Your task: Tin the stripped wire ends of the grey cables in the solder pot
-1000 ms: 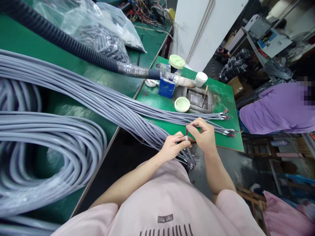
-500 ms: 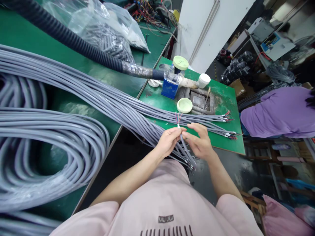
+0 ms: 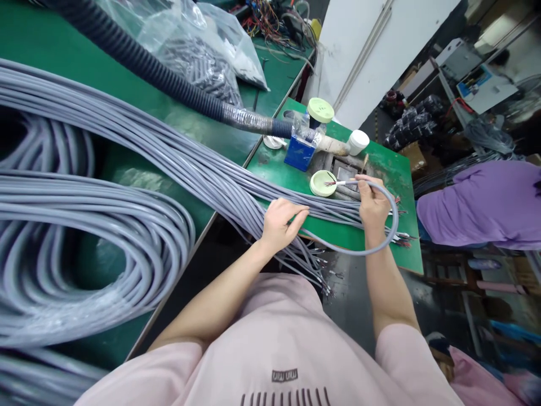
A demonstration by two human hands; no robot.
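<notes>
Head view: I see right hand [image 3: 374, 207] pinching grey multicore cable [image 3: 396, 217], its wire ends [image 3: 331, 183] shifted from between both hands to pale-green dish [image 3: 316, 185]; work now one-handed. Left hand [image 3: 282, 224] curled near cable bundle [image 3: 211, 163]; grip, I cannot tell.

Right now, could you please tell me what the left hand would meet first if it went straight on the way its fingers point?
Most likely the grey cables lying just past the left hand's fingertips; its height is unclear, so it might pass over them toward the right hand.
</notes>
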